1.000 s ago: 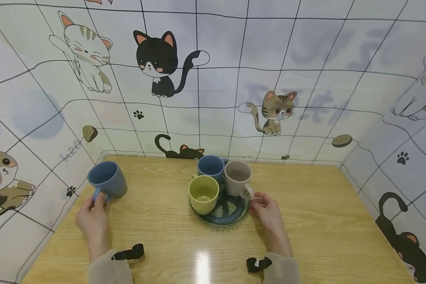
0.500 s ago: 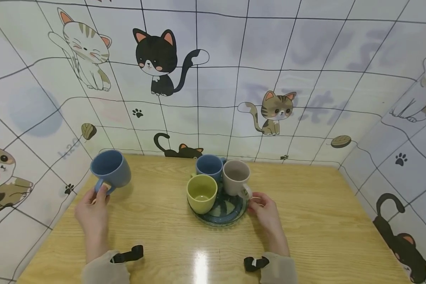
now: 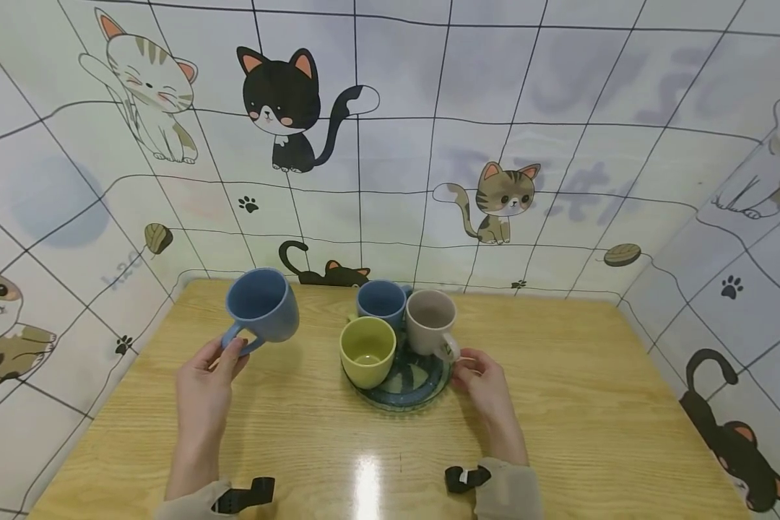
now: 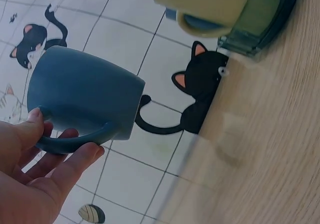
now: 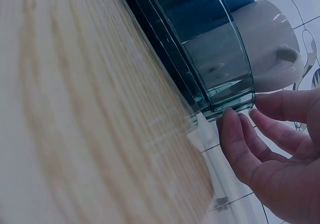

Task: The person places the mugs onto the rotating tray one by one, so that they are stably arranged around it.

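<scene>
My left hand (image 3: 206,390) grips a blue mug (image 3: 263,307) by its handle, above the table. In the left wrist view the thumb and fingers wrap the handle (image 4: 80,140) below the tilted mug. My right hand (image 3: 484,386) holds the right edge of a round, clear-walled tray (image 3: 408,397) with a blue-green patterned base. In the right wrist view its fingertips (image 5: 231,126) lie at the tray's glass wall. On the tray stand a yellow-green cup (image 3: 367,350), a second blue mug (image 3: 381,300) and a pale grey mug (image 3: 431,318), whose handle points at the right hand.
The wooden table (image 3: 585,404) extends to both sides of the tray. Behind it and at both sides hangs a white gridded sheet (image 3: 396,159) printed with cats. Black straps (image 3: 243,497) cross both sleeves.
The left hand has lifted the blue mug off the left side of the table and carried it right, towards the tray. The right hand keeps its place at the tray's edge.
</scene>
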The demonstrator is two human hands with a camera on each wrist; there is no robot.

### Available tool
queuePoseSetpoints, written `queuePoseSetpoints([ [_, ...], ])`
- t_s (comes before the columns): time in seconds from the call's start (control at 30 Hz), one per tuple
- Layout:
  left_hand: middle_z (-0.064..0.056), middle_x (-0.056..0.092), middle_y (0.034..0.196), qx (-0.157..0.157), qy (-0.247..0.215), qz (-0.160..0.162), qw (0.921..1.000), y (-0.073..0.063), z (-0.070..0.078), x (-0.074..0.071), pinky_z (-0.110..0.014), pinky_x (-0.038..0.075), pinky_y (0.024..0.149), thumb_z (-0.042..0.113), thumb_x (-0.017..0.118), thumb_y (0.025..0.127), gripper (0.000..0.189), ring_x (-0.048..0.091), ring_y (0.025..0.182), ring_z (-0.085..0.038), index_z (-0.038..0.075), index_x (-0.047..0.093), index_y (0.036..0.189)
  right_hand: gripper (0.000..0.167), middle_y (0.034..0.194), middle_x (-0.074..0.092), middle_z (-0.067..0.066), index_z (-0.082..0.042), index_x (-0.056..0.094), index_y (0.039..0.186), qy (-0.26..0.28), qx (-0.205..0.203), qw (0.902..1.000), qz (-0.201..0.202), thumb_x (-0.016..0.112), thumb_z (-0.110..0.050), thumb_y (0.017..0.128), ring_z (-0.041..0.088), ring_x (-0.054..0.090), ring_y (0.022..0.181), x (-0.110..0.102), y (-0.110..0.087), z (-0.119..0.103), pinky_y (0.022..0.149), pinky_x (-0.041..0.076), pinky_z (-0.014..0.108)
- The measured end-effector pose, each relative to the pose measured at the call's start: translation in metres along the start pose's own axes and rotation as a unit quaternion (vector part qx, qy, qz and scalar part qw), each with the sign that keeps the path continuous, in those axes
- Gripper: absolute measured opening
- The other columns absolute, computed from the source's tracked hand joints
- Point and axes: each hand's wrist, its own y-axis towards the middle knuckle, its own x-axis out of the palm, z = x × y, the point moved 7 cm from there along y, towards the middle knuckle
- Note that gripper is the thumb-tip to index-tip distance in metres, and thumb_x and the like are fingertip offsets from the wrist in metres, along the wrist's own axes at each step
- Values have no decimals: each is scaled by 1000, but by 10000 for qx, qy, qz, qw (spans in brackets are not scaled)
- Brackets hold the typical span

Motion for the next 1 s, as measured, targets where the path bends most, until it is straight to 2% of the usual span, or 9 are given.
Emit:
queuePoseSetpoints([
  [0.23,-7,64,105,233,241,-402,9986,-17,22,17,-23,52,84,17,66,94,31,68,96,-11,-4,67,118,31,111,59,29,10,53,125,27,11,10000,-6,53,11,94,28,63,95,0,0,-1,74,57,28],
  [0.47,-11,67,107,422,193,-794,9958,-34,42,39,-27,52,84,10,65,95,27,69,96,-15,-8,67,114,31,111,58,28,9,53,125,53,42,10000,11,53,11,94,29,62,96,-2,1,0,76,56,27],
  [0.63,-14,64,116,450,482,-1237,9901,-48,48,57,-26,52,85,13,65,95,28,69,99,-16,-2,68,118,31,111,58,28,9,53,125,37,37,10000,-5,52,11,94,30,62,97,-2,1,1,76,57,28],
  [0.8,-13,62,121,410,289,-1666,9848,-61,52,77,-29,53,87,13,67,94,27,69,100,-20,-2,69,115,30,111,58,28,9,53,125,12,24,10000,-14,52,10,95,31,62,97,-1,1,2,74,56,27],
  [1.0,-14,65,116,421,-47,-2209,9744,-75,55,100,-33,53,88,8,66,94,20,68,100,-26,-3,70,109,30,112,59,28,8,54,125,-27,21,10000,-17,52,10,95,34,62,98,-1,1,3,75,56,28],
])
